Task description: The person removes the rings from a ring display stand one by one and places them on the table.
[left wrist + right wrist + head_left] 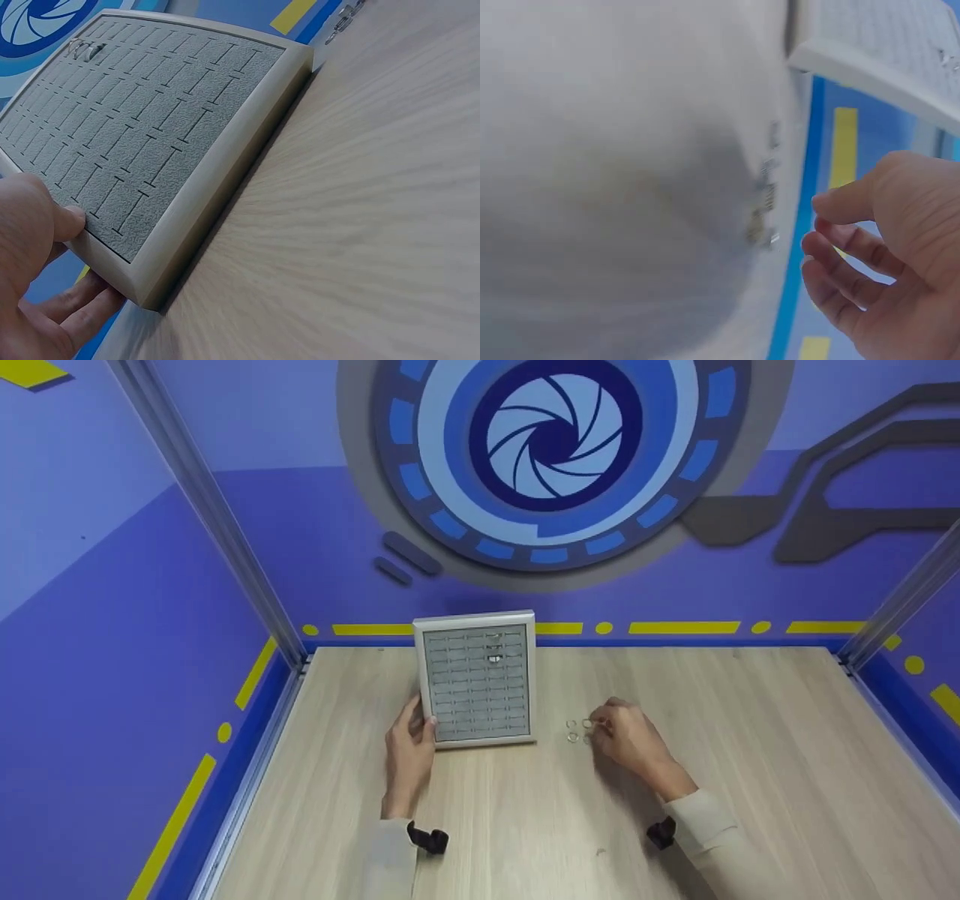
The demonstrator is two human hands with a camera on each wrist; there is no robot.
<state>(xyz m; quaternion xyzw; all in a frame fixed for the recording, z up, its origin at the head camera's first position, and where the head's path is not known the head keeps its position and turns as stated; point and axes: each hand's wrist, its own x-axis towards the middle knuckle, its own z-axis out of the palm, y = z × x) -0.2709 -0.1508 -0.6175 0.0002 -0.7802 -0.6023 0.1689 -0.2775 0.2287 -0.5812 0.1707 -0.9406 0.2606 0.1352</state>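
Observation:
A ring display tray [480, 682] with a pale frame and a grey slotted pad stands tilted up on the table. My left hand [410, 746] grips its lower left corner, with the thumb [71, 221] on the front of the frame and fingers behind. A few rings [494, 649] sit in slots near the pad's upper right. To the right of the tray, several loose rings [572, 737] lie on the tabletop. My right hand [630, 739] reaches over them, its fingers bent. In the right wrist view, thumb and fingertips [826, 204] come close together, with no ring visible between them.
The wooden table [735, 735] ends at a blue and purple printed wall [285, 532] behind the tray. Metal posts [217, 525] stand at the back corners. A small pale mark [601, 852] shows near the front.

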